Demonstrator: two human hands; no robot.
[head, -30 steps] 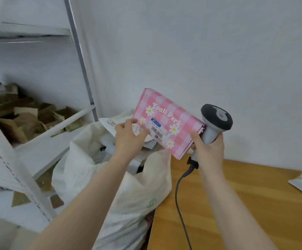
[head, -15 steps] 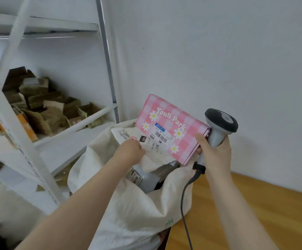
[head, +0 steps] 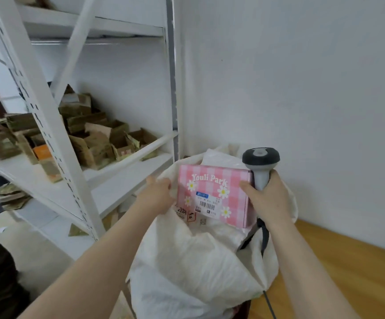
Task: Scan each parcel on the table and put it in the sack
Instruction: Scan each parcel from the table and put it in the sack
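One parcel (head: 212, 187): pink gingham box, daisies, white barcode label, at sack (head: 198, 261) mouth. The right hand (head: 267, 199) grips scanner (head: 260, 157), thumb pinning parcel; left hand (head: 158, 195) grips sack rim. Far left, shelf (head: 118, 171) of brown cartons (head: 90, 139); right, bench (head: 348, 272).

Plain white wall (head: 302, 77) at right, white metal shelving (head: 141, 149) at left with crumpled brown cartons (head: 92, 139) on one shelf, over what looks like pale tiled floor (head: 49, 249).
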